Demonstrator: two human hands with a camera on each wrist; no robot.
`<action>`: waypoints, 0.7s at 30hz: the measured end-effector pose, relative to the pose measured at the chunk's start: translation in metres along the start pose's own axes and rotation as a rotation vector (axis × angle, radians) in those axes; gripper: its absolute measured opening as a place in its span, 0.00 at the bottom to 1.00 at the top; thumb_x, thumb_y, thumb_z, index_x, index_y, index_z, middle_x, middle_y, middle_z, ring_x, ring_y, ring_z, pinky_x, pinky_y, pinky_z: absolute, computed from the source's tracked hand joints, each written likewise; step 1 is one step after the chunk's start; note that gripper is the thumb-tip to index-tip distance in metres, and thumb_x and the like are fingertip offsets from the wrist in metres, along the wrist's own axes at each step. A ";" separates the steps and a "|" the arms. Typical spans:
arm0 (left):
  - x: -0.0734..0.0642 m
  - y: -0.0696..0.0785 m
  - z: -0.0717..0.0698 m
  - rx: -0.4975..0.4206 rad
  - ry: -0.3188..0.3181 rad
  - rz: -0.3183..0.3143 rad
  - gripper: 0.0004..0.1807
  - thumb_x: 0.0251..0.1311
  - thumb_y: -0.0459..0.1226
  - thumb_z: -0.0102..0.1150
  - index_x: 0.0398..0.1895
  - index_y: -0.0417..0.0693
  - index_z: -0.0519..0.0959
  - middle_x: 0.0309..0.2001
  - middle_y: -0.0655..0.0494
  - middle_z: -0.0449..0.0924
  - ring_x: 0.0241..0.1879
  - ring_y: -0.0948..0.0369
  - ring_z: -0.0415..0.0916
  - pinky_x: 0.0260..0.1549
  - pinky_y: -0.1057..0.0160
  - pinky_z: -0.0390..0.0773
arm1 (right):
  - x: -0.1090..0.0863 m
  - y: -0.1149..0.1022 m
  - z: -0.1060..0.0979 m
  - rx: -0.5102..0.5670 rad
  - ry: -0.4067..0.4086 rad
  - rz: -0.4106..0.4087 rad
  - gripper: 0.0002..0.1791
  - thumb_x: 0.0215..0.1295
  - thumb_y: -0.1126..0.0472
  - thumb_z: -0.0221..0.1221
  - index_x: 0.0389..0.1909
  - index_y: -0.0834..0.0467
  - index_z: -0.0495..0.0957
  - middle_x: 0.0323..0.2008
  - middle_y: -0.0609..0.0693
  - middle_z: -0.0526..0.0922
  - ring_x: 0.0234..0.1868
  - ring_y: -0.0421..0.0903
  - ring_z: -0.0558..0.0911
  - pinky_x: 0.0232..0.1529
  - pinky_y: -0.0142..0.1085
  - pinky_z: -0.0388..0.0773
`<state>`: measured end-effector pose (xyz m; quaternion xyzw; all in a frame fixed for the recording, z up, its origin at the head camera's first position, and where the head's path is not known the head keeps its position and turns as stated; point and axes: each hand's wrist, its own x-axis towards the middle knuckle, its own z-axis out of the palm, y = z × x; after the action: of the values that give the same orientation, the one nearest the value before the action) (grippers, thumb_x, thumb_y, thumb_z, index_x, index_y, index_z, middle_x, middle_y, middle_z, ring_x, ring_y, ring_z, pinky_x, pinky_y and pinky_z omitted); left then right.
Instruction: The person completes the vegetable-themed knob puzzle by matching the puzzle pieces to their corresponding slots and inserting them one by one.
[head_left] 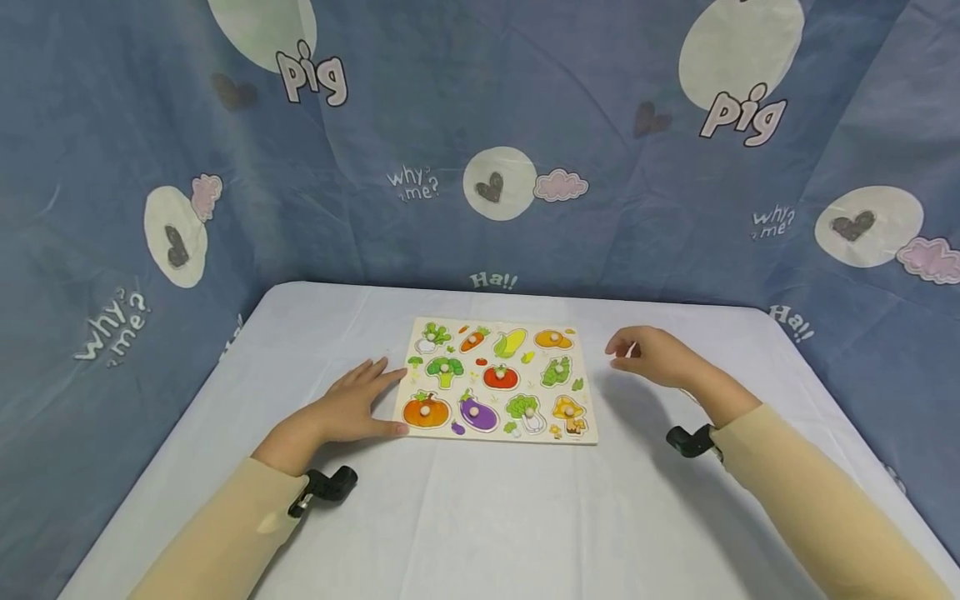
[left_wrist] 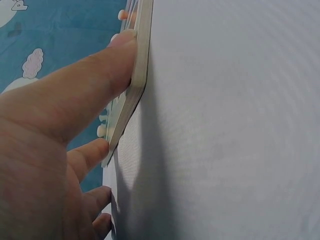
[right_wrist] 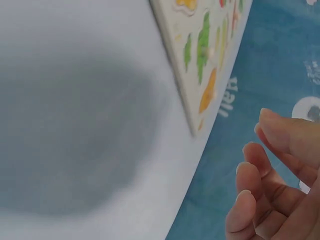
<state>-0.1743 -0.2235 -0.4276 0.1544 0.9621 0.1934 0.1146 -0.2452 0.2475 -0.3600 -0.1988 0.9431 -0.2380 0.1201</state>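
A wooden vegetable peg puzzle board (head_left: 498,398) lies flat on the white-covered table, its pictured pieces with small round knobs seated in their places. Among them are a tomato piece (head_left: 501,377), an eggplant piece (head_left: 480,414) and a pumpkin piece (head_left: 427,411). My left hand (head_left: 352,404) touches the board's left edge with spread, straight fingers; in the left wrist view the thumb (left_wrist: 95,72) rests against the board's edge. To the right of the board, my right hand (head_left: 656,357) hovers above the cloth with loosely curled fingers (right_wrist: 250,175) and nothing in its hold.
White cloth (head_left: 495,517) covers the table around the board. A blue printed curtain (head_left: 420,242) hangs behind and along both sides. Each sleeved wrist wears a small black camera, one on the left (head_left: 330,485) and one on the right (head_left: 690,442).
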 end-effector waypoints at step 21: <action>0.000 -0.003 0.000 -0.003 -0.007 -0.003 0.57 0.50 0.68 0.65 0.79 0.50 0.57 0.79 0.36 0.43 0.76 0.35 0.36 0.69 0.30 0.42 | -0.045 0.064 -0.014 0.011 0.049 0.091 0.13 0.67 0.59 0.64 0.48 0.64 0.81 0.38 0.51 0.80 0.38 0.48 0.76 0.38 0.40 0.74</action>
<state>-0.1752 -0.2257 -0.4292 0.1536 0.9616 0.1943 0.1185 -0.2302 0.3241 -0.3735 -0.1494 0.9524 -0.2424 0.1086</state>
